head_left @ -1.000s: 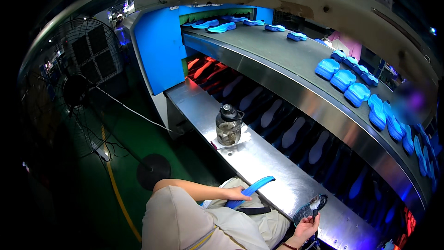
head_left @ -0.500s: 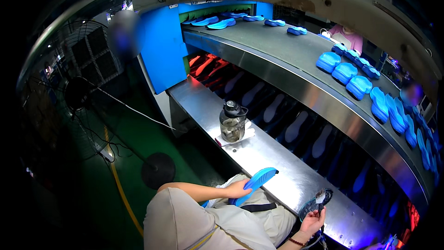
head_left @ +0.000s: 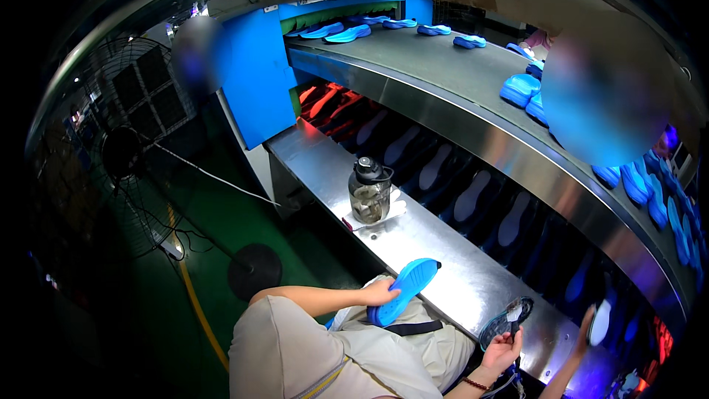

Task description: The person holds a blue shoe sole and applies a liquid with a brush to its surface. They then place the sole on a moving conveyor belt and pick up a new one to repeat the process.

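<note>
My left hand is closed round the side of a bright blue shoe sole, held tilted above my lap. The sole's patterned face is turned up, and its dark-tipped end points toward the metal bench. At the bench's near edge, my right hand has its fingers pinched on a small dark piece that I cannot make out. Right beside those fingers lies a dark, sole-shaped object with a white patch on it.
A dark see-through water jug stands on the metal bench. Pale soles lie in the slot beneath a conveyor carrying blue soles. Another person's hand holds a pale sole at right. A fan base stands on the floor.
The blue sole in my left hand has turned to show more of its patterned face. My right hand has barely moved. Another person's arm with a pale sole has come in at lower right.
</note>
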Demonstrator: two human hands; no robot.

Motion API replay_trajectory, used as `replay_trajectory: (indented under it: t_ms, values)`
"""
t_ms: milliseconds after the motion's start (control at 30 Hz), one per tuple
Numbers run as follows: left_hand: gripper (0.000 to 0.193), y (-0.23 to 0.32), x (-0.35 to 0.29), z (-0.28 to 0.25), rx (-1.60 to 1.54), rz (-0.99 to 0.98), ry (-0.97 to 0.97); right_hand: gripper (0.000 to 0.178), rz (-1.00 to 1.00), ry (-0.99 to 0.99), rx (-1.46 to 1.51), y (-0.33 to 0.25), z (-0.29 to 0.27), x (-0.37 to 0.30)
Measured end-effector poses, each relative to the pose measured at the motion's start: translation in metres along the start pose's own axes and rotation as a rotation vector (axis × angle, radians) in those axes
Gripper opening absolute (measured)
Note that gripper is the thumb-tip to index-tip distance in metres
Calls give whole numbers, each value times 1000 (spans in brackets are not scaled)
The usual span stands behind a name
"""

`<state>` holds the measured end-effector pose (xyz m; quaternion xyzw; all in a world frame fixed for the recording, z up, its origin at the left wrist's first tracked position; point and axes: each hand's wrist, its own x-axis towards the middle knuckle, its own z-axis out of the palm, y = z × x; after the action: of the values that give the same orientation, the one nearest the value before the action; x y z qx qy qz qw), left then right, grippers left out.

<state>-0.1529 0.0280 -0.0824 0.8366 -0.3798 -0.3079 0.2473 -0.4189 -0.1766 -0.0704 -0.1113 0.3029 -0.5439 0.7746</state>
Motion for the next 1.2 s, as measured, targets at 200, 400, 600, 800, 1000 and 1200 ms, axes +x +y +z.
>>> replay_trajectory:
  t_ms: [200,400,600,800,1000,1200]
  values:
    - [39,9,13,-19,-1358,-310,-446,23,-1,3,-18,-6,-13,0]
    - [72,27,36,-33,-1711,115,-936,21,-6,5,28,0,-33,6]
    - [69,52,74,4,-1630,3,-1238,20,14,-34,-6,13,2,1]
    - [76,115,93,27,-1595,113,-1138,19,-62,-113,-81,-2,17,-10]
    - [97,151,86,14,-1518,177,-1122,22,-114,-365,-83,-13,46,-35]
    - [92,169,80,22,-1558,3,-920,24,-161,-513,-305,-8,68,-34]
